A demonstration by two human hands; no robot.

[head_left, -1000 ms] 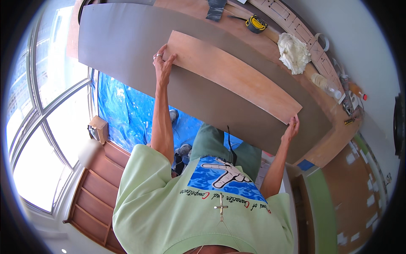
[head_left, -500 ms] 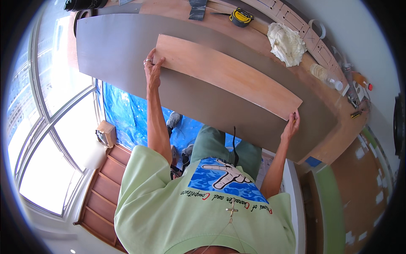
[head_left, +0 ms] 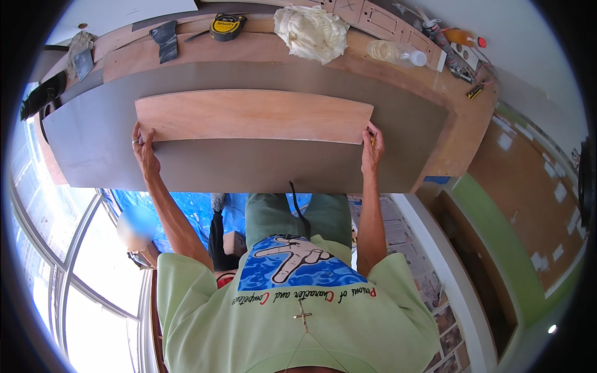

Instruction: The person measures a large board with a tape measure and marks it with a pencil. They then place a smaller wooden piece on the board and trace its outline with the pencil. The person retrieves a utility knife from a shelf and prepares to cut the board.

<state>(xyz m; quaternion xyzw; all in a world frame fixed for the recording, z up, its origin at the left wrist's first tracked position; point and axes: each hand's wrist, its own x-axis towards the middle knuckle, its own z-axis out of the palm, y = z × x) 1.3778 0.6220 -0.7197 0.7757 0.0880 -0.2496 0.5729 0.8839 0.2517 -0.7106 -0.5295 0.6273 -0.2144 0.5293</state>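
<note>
A thin reddish-brown wooden board (head_left: 255,117) lies crosswise over a large grey-brown sheet (head_left: 261,166) on the workbench. My left hand (head_left: 145,150) grips the board's left end, thumb on its upper face. At the opposite end, my right hand (head_left: 372,148) has its fingers closed round the corner. A small yellow bit shows between the right fingers, too small to name. Under the board, the fingertips of both hands are partly hidden.
Along the bench's far side lie a yellow-black tape measure (head_left: 227,27), a crumpled white cloth (head_left: 311,32), a clear plastic bottle (head_left: 395,52) and an orange-filled bottle (head_left: 463,37). Dark tape strips (head_left: 165,42) hang at far left. Blue plastic sheeting (head_left: 180,217) covers the floor below.
My view has turned, so the bench and board, slanted before, now run nearly level across the picture. Both hands keep their hold on the board's ends.
</note>
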